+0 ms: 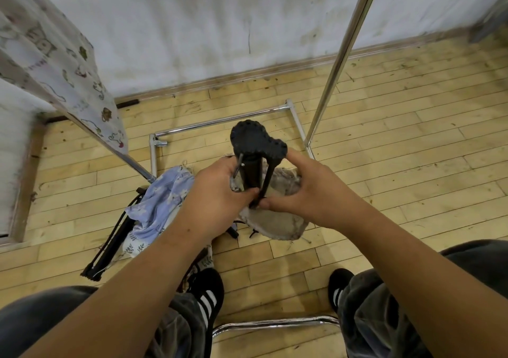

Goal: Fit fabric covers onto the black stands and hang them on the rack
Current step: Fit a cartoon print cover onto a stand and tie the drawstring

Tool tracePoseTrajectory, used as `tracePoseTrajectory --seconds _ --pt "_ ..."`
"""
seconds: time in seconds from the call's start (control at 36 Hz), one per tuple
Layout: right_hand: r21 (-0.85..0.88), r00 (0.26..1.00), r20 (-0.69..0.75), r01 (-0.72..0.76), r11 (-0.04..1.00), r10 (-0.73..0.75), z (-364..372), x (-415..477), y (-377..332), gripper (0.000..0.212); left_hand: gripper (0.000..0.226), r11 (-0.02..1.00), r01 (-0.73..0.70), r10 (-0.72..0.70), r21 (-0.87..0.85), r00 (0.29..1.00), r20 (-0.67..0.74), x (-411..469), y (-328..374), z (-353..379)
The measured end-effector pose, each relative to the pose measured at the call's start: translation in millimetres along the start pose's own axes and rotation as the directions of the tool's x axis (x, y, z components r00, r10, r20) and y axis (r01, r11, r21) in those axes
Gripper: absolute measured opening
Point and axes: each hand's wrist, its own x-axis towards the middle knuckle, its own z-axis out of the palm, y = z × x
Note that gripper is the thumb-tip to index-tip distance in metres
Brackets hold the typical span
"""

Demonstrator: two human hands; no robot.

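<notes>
I hold a black stand [257,148] upright in front of me, its rounded perforated head pointing away and its thin legs running down between my hands. My left hand [217,189] grips the legs and a bunched beige fabric cover [277,223] that hangs below. My right hand [299,187] pinches the lower end of the legs with thumb and finger, the index finger stretched up along the head. A printed cover [55,63] hangs on the chrome rack's left bar. The rack's right pole [341,55] rises beside the stand.
On the wooden floor lie a blue floral cover [162,201] over another patterned cloth, and a folded black stand [110,245] to its left. The rack's chrome base frame [220,122] lies ahead. A chrome bar [275,326] runs between my feet. A white wall is behind.
</notes>
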Motion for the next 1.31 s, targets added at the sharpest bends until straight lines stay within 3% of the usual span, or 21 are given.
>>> tracePoseTrajectory --seconds 0.25,0.36,0.61,0.72,0.89,1.08,1.19,1.31 --pt "0.23 0.996 0.01 0.081 0.97 -0.085 -4.0 -6.8 -16.3 0.093 0.025 0.964 -0.133 0.113 0.231 0.989 0.096 -5.0 0.5 0.9" --pt "0.316 0.992 0.014 0.117 0.941 -0.129 -4.3 -9.9 -22.5 0.091 0.022 0.979 -0.101 0.081 0.179 0.99 0.115 2.6 -7.9 8.3" --pt "0.371 0.99 -0.046 0.14 0.918 -0.133 -0.9 -13.2 -26.5 0.048 0.025 0.962 -0.173 0.152 0.21 0.982 0.116 5.5 -17.5 12.9" --pt "0.384 0.989 -0.106 0.133 0.914 -0.099 -1.8 -10.6 -23.9 0.035 0.055 0.955 -0.19 0.166 0.226 0.979 0.119 6.1 -21.5 12.3" --pt "0.34 0.985 -0.174 0.068 0.938 -0.008 -6.9 -6.9 -18.7 0.03 0.073 0.948 -0.159 0.123 0.274 0.982 0.146 3.9 -29.1 7.7" --pt "0.342 0.976 -0.213 0.04 0.939 0.036 -8.9 -8.1 -18.8 0.029 0.044 0.956 -0.045 0.041 0.29 0.999 0.021 1.7 -26.2 5.5" --pt "0.368 0.98 -0.198 0.062 0.928 0.012 -8.4 -9.7 -22.8 0.025 0.045 0.968 -0.015 0.018 0.252 1.0 -0.012 0.1 -26.1 4.2" --pt "0.392 0.978 -0.207 0.08 0.916 0.004 -8.6 -11.1 -26.5 0.02 0.055 0.974 -0.072 0.089 0.216 0.994 -0.069 0.6 -25.5 4.9"
